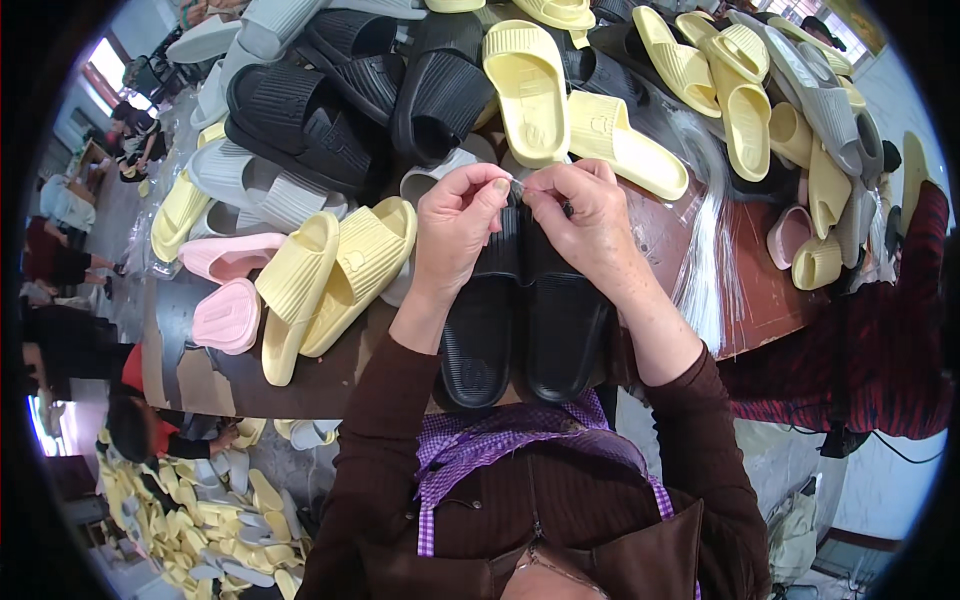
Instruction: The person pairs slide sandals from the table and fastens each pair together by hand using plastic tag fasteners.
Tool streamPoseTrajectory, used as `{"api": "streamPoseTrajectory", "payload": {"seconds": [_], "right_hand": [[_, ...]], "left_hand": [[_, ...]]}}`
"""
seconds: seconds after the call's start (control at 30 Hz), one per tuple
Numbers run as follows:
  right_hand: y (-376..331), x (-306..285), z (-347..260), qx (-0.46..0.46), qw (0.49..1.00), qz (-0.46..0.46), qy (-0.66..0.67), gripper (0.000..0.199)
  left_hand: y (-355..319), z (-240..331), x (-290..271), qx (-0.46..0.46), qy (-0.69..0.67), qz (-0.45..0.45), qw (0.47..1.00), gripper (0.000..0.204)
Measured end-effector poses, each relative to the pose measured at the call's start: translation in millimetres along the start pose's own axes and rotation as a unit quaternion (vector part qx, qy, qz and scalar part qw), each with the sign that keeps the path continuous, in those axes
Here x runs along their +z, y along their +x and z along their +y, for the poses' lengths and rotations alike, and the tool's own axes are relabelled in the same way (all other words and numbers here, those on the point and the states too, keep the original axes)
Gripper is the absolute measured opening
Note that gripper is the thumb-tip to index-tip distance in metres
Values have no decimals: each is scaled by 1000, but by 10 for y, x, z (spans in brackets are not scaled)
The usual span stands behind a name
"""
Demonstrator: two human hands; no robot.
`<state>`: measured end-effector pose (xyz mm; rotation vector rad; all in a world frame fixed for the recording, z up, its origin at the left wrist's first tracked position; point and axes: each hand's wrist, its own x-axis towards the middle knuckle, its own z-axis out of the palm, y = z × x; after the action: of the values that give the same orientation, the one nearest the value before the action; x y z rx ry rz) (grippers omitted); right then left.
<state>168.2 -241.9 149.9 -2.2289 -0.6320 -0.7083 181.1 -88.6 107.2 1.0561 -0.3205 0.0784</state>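
Crowding the brown table [768,305] (people [140,138] leftward): slippers [478,340]

Left hand [452,228], right hand [588,212] pinching thin strand [515,181] above black slippers [477,340] (yellow pair [352,272] at left).

Nearest slippers [566,340], clock centre down to 6: plain black, ribbed in parallel lines.
Thin strand [515,181], towards 12: whitish.
Strand bundle [712,270], towards 3: silvery white.
Upright slipper [528,105], at 12: pale yellow.
Dark slippers [435,110], around 11: solid black, with ribbed straps.
Grey slippers [265,190], at 10: light grey, grooved in stripes.
Pink slippers [227,315], at 9: soft pink.
Slipper heap [215,500], at 8: mostly yellow, mixed with grey.
Apron [560,442], at 6: purple-and-white check.
Sleeves [385,420], at 5 and 7: dark brown.
Tabletop [765,315], at 3: reddish brown.
Co-worker's clothing [850,350], past 3: dark red and black stripes.
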Motion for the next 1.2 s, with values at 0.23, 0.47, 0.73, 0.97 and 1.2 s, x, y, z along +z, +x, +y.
{"api": "streamPoseTrajectory", "payload": {"seconds": [0.23, 0.47, 0.73, 0.97, 1.2], "right_hand": [[-6, 18, 26, -7, 1000, 9, -8, 11], [-21, 36, 31, -16, 1000, 21, -1, 11], [-16, 43, 61, -83, 996, 15, -17, 11], [88, -105, 146, 39, 999, 16, -6, 14], [-454, -866, -87, 137, 977, -126, -104, 27]], "left_hand": [[-27, 21, 49, 7, 58, 20, 998, 8], [-28, -21, 26, 12, 72, 10, 997, 8], [-18, -57, -66, -58, -28, -43, 997, 8], [12, 146, -15, -13, 80, -20, 997, 14], [-790, 329, -443, 64, 524, 31, 849, 39]]}}
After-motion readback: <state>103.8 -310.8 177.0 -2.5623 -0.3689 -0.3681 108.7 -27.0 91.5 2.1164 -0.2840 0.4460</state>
